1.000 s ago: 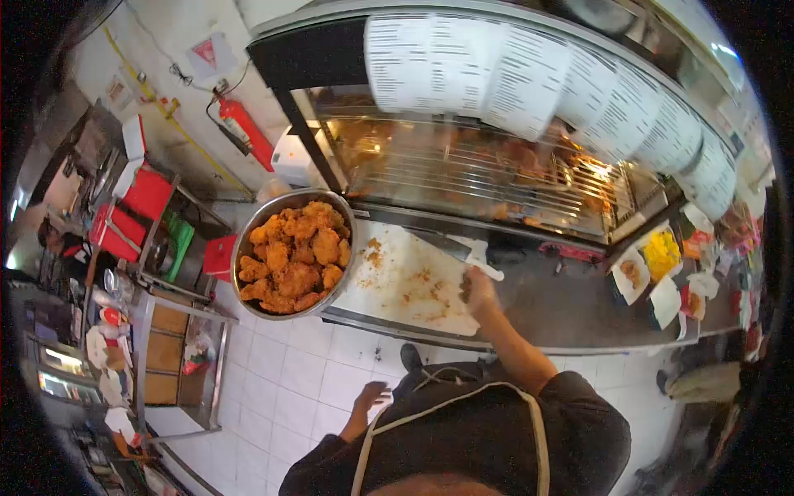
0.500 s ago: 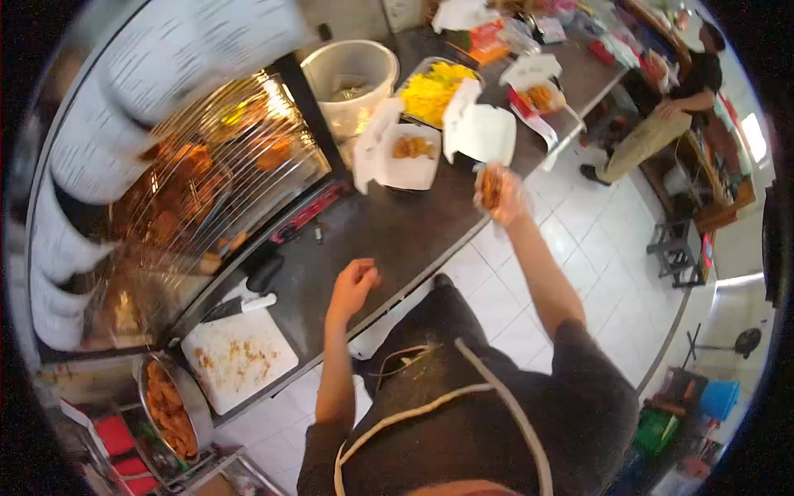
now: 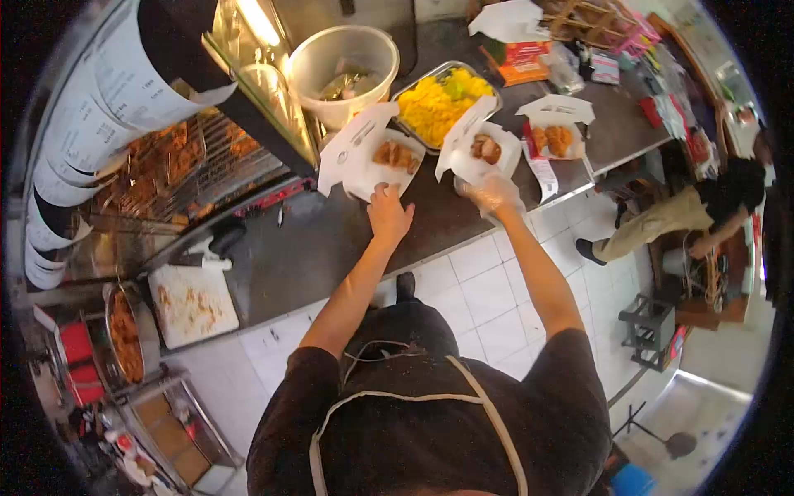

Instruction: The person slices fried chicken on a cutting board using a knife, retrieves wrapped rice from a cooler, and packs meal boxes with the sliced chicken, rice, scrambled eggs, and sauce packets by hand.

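My left hand (image 3: 390, 217) is bare, its fingers at the front edge of an open white box (image 3: 370, 176) with pieces of fried chicken (image 3: 396, 155) inside. My right hand (image 3: 494, 196), in a clear plastic glove, is at the front of a second open box (image 3: 502, 157). A piece of fried chicken (image 3: 485, 149) lies in that box, clear of my fingers. Just behind the two boxes is a metal tray of yellow food (image 3: 442, 105). A third open box (image 3: 559, 151) with fried chicken stands to the right.
A clear tub (image 3: 343, 74) stands behind the boxes, beside the glass food cabinet (image 3: 198, 149). To the left are a white cutting board (image 3: 193, 306) with crumbs and a metal bowl of fried chicken (image 3: 126, 335). Another person (image 3: 686, 219) stands at the right.
The view has turned right along the counter. My right hand has moved from beside the counter to the middle box, where the chicken it held now lies. My left hand has reached the left box.
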Available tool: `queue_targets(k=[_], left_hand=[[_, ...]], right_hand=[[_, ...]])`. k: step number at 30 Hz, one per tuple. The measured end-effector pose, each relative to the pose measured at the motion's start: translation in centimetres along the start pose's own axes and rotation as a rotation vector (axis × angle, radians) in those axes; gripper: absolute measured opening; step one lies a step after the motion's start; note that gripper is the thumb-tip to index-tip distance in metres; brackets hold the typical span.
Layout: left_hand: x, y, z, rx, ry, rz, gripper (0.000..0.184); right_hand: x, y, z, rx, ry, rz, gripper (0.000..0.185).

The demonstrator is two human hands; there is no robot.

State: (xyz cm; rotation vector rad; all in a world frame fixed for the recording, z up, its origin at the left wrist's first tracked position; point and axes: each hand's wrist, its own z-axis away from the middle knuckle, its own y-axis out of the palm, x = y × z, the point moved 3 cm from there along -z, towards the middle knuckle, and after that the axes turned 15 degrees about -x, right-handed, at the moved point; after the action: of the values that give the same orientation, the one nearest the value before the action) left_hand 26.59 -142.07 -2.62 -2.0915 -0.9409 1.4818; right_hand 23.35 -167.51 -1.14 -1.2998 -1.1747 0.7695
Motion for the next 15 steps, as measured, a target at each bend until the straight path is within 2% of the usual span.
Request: queue_targets(k=[2,3,4,5,7,9,11,13,14,15], left_hand=[[1.8,1.4,0.5,0.096,0.067,-0.118,0.036],[2.7,1.9,1.7,0.160,0.099,-0.175,0.027],[3.5,2.4,1.7,0.059,0.070,-0.072,0.012],[4.3,3.2,1.9,0.059,0.054,-0.076,0.012],[4.9,3.6,3.1,0.045,0.136,0.181,0.011],[4.5,3.1,3.4,0.104,0.090,0.232,0.014],[3.9,2.5,2.3,0.143,0.080,0.297,0.017],[4.2,2.6,0.8,0.270,0.300,0.458,0.028],[4.4,2.3,0.6,0.290,0.380,0.514,0.046],[4.9,2.1,0.7,0.287,0.385,0.527,0.046]], right_hand=[[-0.4,0.6,1.4,0.123,0.004,0.127,0.034],[-2.8,3.6,2.5,0.122,0.039,0.097,0.031],[-4.0,5.3,2.4,0.101,0.072,0.064,0.028],[-3.5,5.7,2.8,0.112,0.061,0.068,0.028],[-0.9,5.1,6.8,-0.121,-0.084,-0.168,0.019],[1.2,5.1,10.7,-0.234,-0.158,-0.208,0.015],[2.7,6.3,13.2,-0.217,-0.099,-0.235,0.014],[5.1,6.1,13.8,-0.103,-0.111,-0.120,0.018],[6.1,6.3,13.7,-0.119,-0.106,-0.108,0.018],[7.1,6.9,13.5,-0.078,-0.095,-0.137,0.020]])
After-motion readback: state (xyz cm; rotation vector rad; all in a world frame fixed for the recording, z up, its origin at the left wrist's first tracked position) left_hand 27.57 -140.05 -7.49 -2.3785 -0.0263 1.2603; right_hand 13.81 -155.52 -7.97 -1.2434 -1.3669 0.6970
